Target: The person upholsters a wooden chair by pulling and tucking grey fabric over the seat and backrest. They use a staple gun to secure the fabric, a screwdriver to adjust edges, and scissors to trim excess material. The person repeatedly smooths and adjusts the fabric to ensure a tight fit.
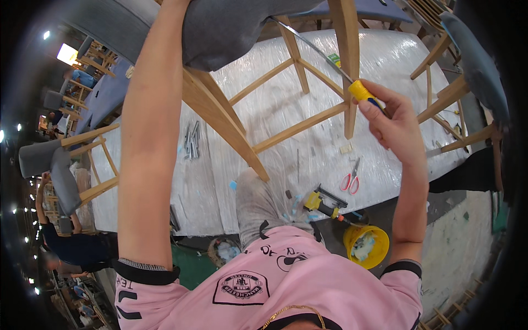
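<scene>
The upturned wooden chair [247, 82] stands on the plastic-wrapped counter [385, 60], up-left of the right hand [395, 124]. That hand is closed around the yellow handle of a long screwdriver [360, 89], whose shaft runs up-left from the fist toward the grey seat. The left hand is hidden above the seat; its grip cannot be told.

Bright, even light; glare on plastic sheet [330, 71]; edges bend, corners perhaps vignetted.

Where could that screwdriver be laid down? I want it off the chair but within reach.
The plastic-covered table has bare room beyond the chair legs, and between the loose metal rods and the front leg. The near edge is crowded with red scissors and a staple gun.
</scene>
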The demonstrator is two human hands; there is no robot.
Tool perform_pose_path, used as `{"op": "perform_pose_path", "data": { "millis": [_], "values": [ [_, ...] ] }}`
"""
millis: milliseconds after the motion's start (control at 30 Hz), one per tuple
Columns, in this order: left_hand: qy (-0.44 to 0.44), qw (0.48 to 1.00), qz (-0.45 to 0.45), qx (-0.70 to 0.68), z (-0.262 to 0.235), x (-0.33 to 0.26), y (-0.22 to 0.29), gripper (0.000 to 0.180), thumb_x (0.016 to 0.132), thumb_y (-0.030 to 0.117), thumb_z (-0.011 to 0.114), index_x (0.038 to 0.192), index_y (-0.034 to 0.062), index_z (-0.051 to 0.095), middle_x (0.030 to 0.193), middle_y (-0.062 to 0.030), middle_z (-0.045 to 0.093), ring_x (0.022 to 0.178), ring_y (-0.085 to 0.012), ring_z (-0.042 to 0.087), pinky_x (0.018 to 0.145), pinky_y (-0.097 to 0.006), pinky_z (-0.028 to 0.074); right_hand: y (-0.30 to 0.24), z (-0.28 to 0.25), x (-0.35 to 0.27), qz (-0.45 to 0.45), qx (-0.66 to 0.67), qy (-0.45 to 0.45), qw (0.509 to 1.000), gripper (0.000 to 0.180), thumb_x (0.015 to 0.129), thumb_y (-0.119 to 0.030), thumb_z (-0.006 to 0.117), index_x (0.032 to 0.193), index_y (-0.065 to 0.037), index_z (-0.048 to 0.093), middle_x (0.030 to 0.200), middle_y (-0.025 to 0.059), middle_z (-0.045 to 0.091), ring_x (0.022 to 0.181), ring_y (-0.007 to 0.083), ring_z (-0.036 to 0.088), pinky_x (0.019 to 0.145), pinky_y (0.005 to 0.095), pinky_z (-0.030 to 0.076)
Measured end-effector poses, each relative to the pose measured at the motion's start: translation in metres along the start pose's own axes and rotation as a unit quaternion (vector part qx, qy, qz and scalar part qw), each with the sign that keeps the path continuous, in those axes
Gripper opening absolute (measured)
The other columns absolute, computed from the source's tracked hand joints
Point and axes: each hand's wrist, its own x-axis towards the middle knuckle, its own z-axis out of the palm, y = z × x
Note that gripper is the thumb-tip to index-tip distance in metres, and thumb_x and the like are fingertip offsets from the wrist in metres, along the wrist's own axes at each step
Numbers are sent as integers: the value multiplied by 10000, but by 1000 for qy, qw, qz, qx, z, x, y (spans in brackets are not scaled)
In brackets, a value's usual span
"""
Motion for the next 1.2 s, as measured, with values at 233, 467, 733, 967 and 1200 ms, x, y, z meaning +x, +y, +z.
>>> {"op": "perform_pose_path", "data": {
  "millis": [233, 467, 733, 967, 1200],
  "values": [
    [26, 999, 39, 28, -1, -1, -3, 661, 1027, 554, 531, 1390, 11, 628, 1403, -152, 630, 1271, -245, 598, 1095, -340, 436, 8, -13, 16, -16, 13, -36, 999, 495, 987, -192, 718, 1425, 3, 596, 868, -4, 700, 517, 10, 447, 400, 195, 328],
    [37, 996, 65, 39, 4, -1, -1, 639, 1022, 535, 538, 1377, 12, 635, 1398, -165, 633, 1267, -269, 605, 1089, -357, 446, 12, -17, 6, -94, -124, 23, 988, 401, 981, -147, 730, 1358, -24, 668, 1024, 72, 720, 714, 71, 589, 623, 233, 510],
    [43, 996, 64, 53, 6, -4, 3, 615, 1016, 513, 547, 1361, 13, 644, 1392, -180, 637, 1261, -296, 613, 1082, -376, 457, -45, -42, 35, -264, -462, 10, 846, 380, 951, -103, 724, 1318, -14, 691, 1061, 128, 719, 871, 228, 667, 826, 339, 542],
    [45, 994, 68, 72, 4, -1, 5, 594, 1011, 494, 554, 1347, 14, 651, 1386, -194, 641, 1256, -320, 620, 1076, -393, 467, -111, -67, 52, -382, -642, -18, 664, 350, 945, -111, 720, 1295, -128, 714, 1047, 62, 720, 739, 198, 703, 713, 348, 581],
    [103, 975, 115, 160, 7, -6, 4, 573, 1006, 474, 561, 1333, 14, 659, 1381, -207, 644, 1252, -344, 627, 1070, -410, 476, -172, -63, 83, -434, -800, 39, 412, 545, 851, -69, 778, 1356, -239, 664, 1199, -3, 700, 972, 208, 718, 817, 349, 597]
  ]
}}
